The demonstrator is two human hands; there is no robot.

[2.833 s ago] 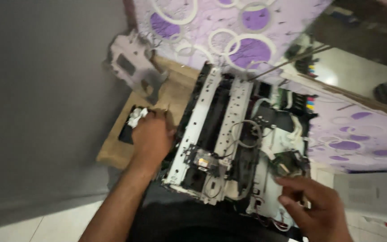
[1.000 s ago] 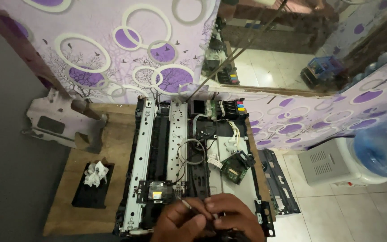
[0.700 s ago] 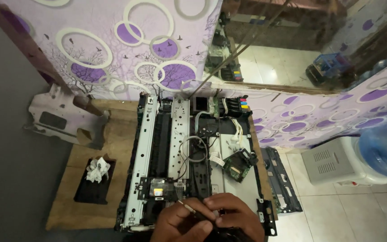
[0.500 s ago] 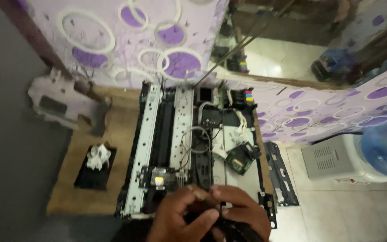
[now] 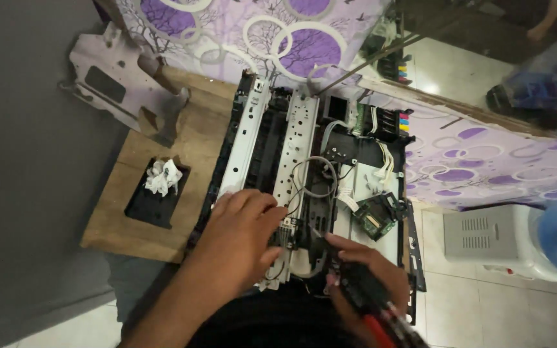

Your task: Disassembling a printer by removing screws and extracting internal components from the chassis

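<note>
The stripped-down printer chassis point(image 5: 291, 167) lay across the right-hand part of the wooden counter point(image 5: 130, 219), its near end overhanging the front edge, and the left hand point(image 5: 240, 238) was spread flat over the metal rails there, fingers loosely open and gripping nothing. The right hand point(image 5: 362, 277) was closed around a red-and-black-handled tool point(image 5: 369, 303), its tip set into the dark mechanism just beside the carriage point(image 5: 288, 233). To my eye the job wanted that flat hand pressing firmly so the frame couldn't shift, the tip kept straight, and the loose grey cable loop point(image 5: 314, 177) left unsnagged.
</note>
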